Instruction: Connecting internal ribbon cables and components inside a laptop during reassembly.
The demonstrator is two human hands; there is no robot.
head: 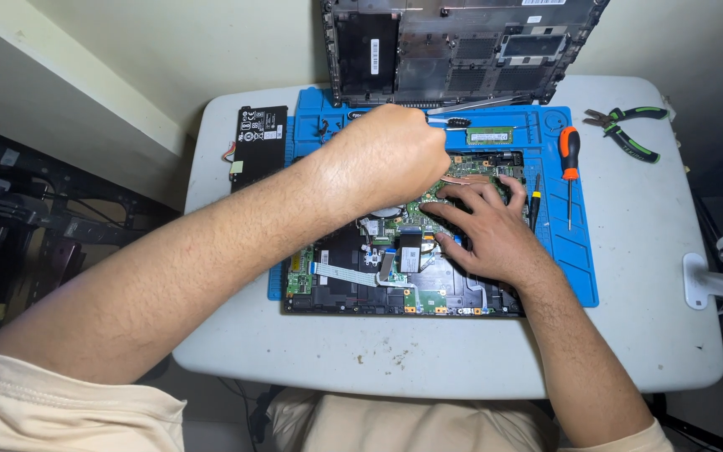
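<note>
Opened laptop base [378, 280] on blue mat [575, 268], tabletop centre. Left hand [391, 159]: grip closed on black-handled tool [453, 122]; right hand [487, 230] flat, fingers spread on mainboard, holding nothing. Risk: tool slip could gouge board or ribbon cable [340, 274]

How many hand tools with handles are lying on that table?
3 lying loose: an orange-handled screwdriver on the blue mat, a dark slim tool beside it, and green-handled pliers on the table. More may hide under the hands.
</note>
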